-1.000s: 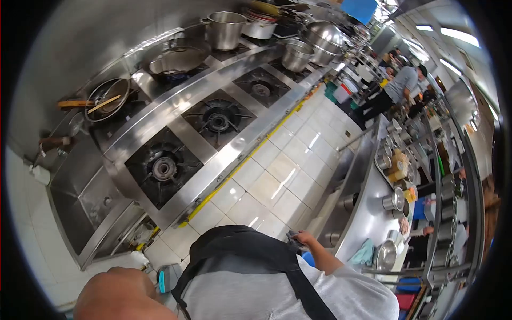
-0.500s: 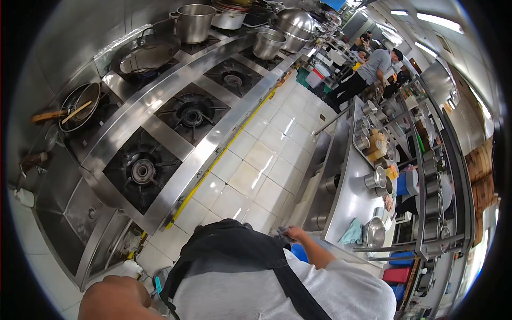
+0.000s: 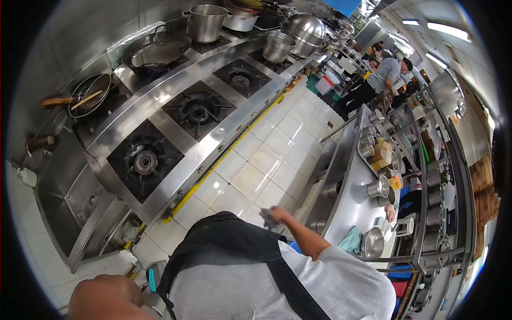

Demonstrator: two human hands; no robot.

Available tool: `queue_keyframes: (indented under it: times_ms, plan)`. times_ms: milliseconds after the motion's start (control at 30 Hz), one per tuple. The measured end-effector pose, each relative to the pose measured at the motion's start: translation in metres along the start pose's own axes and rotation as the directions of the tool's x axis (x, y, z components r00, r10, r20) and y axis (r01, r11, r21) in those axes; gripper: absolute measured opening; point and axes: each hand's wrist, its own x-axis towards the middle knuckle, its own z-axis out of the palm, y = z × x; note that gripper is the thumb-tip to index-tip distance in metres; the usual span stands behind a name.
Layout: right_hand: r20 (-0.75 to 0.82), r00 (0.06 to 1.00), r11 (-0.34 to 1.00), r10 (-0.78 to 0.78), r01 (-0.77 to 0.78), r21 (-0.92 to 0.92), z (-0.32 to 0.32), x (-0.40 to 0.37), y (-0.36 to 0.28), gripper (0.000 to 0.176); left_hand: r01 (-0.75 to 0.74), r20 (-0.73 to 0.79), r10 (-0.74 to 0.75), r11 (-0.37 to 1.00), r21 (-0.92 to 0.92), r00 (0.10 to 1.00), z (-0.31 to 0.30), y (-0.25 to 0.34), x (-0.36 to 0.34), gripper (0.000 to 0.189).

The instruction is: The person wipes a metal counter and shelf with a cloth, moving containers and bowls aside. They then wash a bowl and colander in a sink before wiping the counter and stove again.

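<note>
My right hand (image 3: 277, 214) is closed on a grey cloth (image 3: 268, 218), held out in front of my body above the tiled floor (image 3: 250, 176). To its left is the long steel stove with its black burners (image 3: 145, 162), and a steel worktable (image 3: 346, 205) stands to its right. Of my left arm only a bent, blurred part (image 3: 109, 296) shows at the bottom left; the hand itself cannot be made out. A turquoise-handled object (image 3: 152, 279) is beside that arm.
Pans (image 3: 90, 96) and pots (image 3: 207, 24) sit along the back of the stove. Bowls (image 3: 373, 241), a green cloth (image 3: 351, 240) and steel containers (image 3: 378, 187) stand on the worktable. A co-worker (image 3: 385, 74) stands at the aisle's far end, near crates.
My right hand has moved forward and slightly left with the cloth, and my right forearm shows more. The stove and worktable have shifted slightly in view.
</note>
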Motion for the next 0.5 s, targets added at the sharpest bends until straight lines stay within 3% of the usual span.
queue_keyframes:
  times_ms: [67,167,200,267,300,333,400,433,467,500]
  plan:
    - [0.036,0.997,0.982,-0.066,0.059,0.177,-0.026,-0.002,-0.062,0.063,0.008,0.004,-0.008,1.0,-0.007,1.0,0.003,-0.002,0.005,0.031]
    - [0.025,0.965,0.953,-0.262,0.254,0.167,-0.075,-0.008,-0.165,0.057,0.056,-0.032,-0.056,0.998,-0.027,0.998,0.008,0.003,0.009,0.029]
    - [0.012,0.943,0.932,-0.333,0.328,0.155,-0.086,0.0,-0.193,0.055,0.133,-0.109,-0.136,0.991,-0.034,0.985,0.014,0.008,0.002,0.033]
    - [-0.045,0.894,0.888,-0.447,0.449,0.098,-0.126,-0.012,-0.262,0.051,0.109,-0.005,-0.111,0.984,-0.141,0.994,0.007,-0.003,-0.016,0.03]
    - [-0.041,0.87,0.856,-0.492,0.492,0.158,-0.131,0.014,-0.282,0.059,0.102,0.041,-0.096,0.975,-0.198,0.995,0.0,-0.013,-0.03,0.029]
    - [-0.198,0.834,0.82,-0.515,0.547,0.169,-0.141,0.01,-0.309,0.064,0.099,0.085,-0.08,0.962,-0.255,0.993,-0.007,-0.019,-0.045,0.028]
    - [-0.465,0.727,0.794,-0.506,0.603,0.078,-0.168,-0.028,-0.357,0.073,0.248,-0.073,-0.253,0.966,-0.067,0.965,-0.019,-0.012,-0.084,0.034]
    - [-0.493,0.69,0.771,-0.53,0.634,0.06,-0.177,-0.043,-0.37,0.071,0.295,-0.441,-0.285,0.954,-0.047,0.851,-0.006,-0.022,-0.108,0.039]
    - [-0.518,0.653,0.746,-0.553,0.664,0.041,-0.183,-0.05,-0.377,0.069,0.347,-0.747,-0.256,0.937,-0.037,0.613,0.017,-0.033,-0.146,0.047]
    - [-0.431,0.672,0.73,-0.603,0.682,0.042,-0.183,-0.046,-0.377,0.069,0.365,-0.74,-0.27,0.93,-0.035,0.616,0.013,-0.03,-0.141,0.047]
